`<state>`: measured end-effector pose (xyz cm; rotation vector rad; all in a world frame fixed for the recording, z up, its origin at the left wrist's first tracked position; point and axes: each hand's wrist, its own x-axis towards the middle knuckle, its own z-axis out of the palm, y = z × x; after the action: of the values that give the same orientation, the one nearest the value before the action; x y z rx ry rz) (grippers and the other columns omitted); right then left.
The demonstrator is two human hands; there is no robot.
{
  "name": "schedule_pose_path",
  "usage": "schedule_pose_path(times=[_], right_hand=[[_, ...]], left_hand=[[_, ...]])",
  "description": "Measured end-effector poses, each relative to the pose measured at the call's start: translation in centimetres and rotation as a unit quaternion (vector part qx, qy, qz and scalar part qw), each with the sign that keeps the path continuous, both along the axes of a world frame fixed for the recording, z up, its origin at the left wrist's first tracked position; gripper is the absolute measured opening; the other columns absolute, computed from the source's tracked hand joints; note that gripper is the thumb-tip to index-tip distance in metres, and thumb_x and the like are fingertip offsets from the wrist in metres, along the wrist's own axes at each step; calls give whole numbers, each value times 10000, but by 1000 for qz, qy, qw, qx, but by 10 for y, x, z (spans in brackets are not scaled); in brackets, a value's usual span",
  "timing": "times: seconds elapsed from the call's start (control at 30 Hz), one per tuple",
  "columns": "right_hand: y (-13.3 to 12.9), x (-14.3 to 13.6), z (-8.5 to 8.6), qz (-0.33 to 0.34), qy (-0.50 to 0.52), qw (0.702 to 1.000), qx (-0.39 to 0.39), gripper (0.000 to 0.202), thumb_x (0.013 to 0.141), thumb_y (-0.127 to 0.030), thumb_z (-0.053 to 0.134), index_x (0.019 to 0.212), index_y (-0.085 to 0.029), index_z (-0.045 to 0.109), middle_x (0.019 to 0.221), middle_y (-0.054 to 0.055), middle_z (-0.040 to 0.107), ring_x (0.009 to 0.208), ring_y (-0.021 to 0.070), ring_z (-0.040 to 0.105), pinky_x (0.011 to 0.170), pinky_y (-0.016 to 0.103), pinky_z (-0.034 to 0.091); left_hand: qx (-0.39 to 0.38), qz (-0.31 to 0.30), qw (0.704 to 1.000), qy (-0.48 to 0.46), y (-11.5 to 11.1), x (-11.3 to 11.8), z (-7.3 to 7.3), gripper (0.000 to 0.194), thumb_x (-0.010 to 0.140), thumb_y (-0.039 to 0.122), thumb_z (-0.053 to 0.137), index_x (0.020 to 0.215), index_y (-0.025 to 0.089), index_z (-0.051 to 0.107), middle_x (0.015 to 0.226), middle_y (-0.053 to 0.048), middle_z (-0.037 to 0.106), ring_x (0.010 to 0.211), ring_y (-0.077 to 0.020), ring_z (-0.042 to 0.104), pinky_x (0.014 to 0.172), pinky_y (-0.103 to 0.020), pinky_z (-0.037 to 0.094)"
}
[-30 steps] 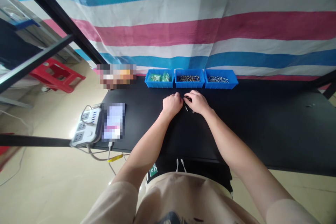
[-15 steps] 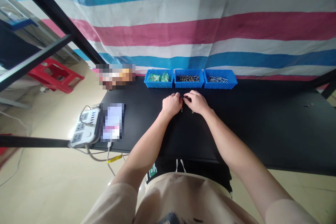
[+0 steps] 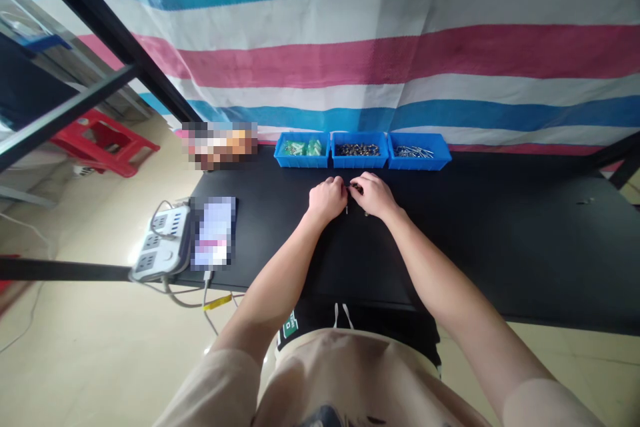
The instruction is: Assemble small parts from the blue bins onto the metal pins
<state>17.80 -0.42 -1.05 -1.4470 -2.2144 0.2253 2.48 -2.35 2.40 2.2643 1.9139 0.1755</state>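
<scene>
My left hand (image 3: 328,199) and my right hand (image 3: 374,195) meet over the black table, fingertips nearly touching. The left fingers are curled closed, and a thin silvery metal piece (image 3: 347,209) shows just below them. Between the right thumb and fingers are small dark, brassy metal parts (image 3: 357,187). Another small brassy bit (image 3: 367,214) peeks out under the right palm. What the left fingertips grip is mostly hidden. Beyond the hands stand a blue bin with green-tinted bags (image 3: 303,161), one with small brassy parts (image 3: 359,161) and one with long silvery pins or screws (image 3: 419,162).
On the left of the black table (image 3: 500,233) lie a white power strip (image 3: 163,243) with cables and a blurred-out flat device (image 3: 215,233). A pixelated object (image 3: 225,150) sits at the back left corner. Small bits (image 3: 585,201) lie far right. A red stool (image 3: 107,143) stands beyond.
</scene>
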Motion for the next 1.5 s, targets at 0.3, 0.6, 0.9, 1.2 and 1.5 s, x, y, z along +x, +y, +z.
schedule_pose_path(times=[0.3,0.6,0.9,1.2,1.5], right_hand=[[-2,1,6,-8,28,999,-16,295,957,-312,449,1060,-182,692,1017,97,669,978,225,606,854,317,468],[1,11,8,-32,94,995,-27,245,894,-332,546,1020,-180,691,899,72,652,834,207,618,767,313,484],[1,10,5,-29,88,995,-37,233,879,-340,573,1000,-184,696,912,69,660,795,192,615,714,302,472],[2,11,4,-20,94,995,-35,218,870,-335,590,992,-188,696,925,67,666,804,191,625,732,301,478],[7,20,5,10,114,993,-42,244,853,-347,608,991,-168,702,850,61,660,762,183,615,739,305,480]], left_hand=[[3,-3,1000,-5,0,-1,1,282,963,325,363,1122,219,571,1105,-82,643,937,-248,660,776,-353,502],[5,-5,1000,-5,1,-1,0,285,957,325,372,1122,220,579,1103,-83,646,925,-249,664,764,-347,501],[-5,-7,1000,-7,0,-1,2,292,963,332,358,1121,219,577,1098,-90,635,939,-248,659,788,-355,498],[8,-10,1000,-5,1,-2,-1,287,963,332,354,1111,220,572,1090,-81,645,917,-253,665,758,-355,501],[-9,-3,1000,-7,0,-1,3,290,961,332,371,1150,228,565,1123,-90,635,956,-251,657,794,-349,495]])
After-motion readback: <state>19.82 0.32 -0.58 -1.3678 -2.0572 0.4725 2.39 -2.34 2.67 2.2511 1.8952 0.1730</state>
